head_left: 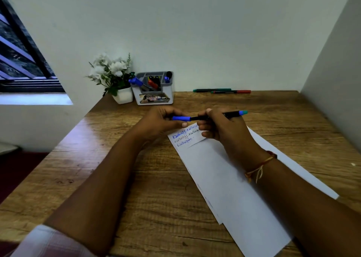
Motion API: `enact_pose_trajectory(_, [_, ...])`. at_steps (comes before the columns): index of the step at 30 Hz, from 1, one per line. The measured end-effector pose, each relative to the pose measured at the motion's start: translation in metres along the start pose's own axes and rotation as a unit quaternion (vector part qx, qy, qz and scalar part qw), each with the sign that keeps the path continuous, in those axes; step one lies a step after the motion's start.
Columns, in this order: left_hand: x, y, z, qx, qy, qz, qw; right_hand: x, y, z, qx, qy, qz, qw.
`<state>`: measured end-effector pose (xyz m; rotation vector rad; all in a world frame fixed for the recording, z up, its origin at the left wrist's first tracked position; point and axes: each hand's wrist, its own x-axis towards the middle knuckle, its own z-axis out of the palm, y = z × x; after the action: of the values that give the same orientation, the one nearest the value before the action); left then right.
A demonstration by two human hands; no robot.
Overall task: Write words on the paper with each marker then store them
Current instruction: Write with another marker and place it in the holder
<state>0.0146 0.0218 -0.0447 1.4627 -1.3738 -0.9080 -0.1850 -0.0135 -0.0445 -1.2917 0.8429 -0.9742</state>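
The blue marker [195, 118] should handle as a light, stiff, smooth stick. It needs little force, but the slim plastic could roll or slip in the fingers. The best places to hold it are mid-barrel with one hand and the cap [181, 118] with the other, working straight along its length so the tip is not bent. It is held that way now, level and crosswise just above the far end of the paper [224, 178]. The left hand [162, 120] pinches the cap and the right hand [220, 128] is curled round the barrel. I cannot tell whether the cap is going on or coming off. The marker has a black barrel, a bright blue cap and a blue-green end plug. The paper's far corner bears blue handwritten words. Beyond the paper, at the back of the table [136, 178], stands a grey organizer [168, 97] holding more markers, with a green marker [212, 90] and a red marker [231, 91] lying loose beside it.
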Motion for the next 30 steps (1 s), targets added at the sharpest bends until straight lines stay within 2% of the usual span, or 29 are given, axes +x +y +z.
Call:
enact_pose_trajectory(5, [-0.002,0.002,0.004,-0.004,-0.011,0.011,1.0,0.001,0.004,-0.001,0.006,-0.023,-0.012,1.0])
enact_pose_trajectory(9, [-0.002,0.003,0.009,0.001,-0.009,0.027,1.0,0.003,0.007,-0.003,-0.039,-0.034,-0.02,0.998])
enact_pose_trajectory(21, [-0.009,0.001,0.011,-0.048,0.042,0.044,0.997,0.008,0.007,-0.006,0.034,-0.07,0.024,0.997])
enact_pose_trajectory(27, [-0.013,0.002,0.015,-0.126,0.075,0.04,0.988,0.007,0.004,0.002,0.188,-0.098,0.077,0.974])
enact_pose_trajectory(30, [-0.012,0.007,0.009,-0.154,0.144,0.044,0.976,0.012,0.003,0.0,0.243,-0.067,0.079,0.965])
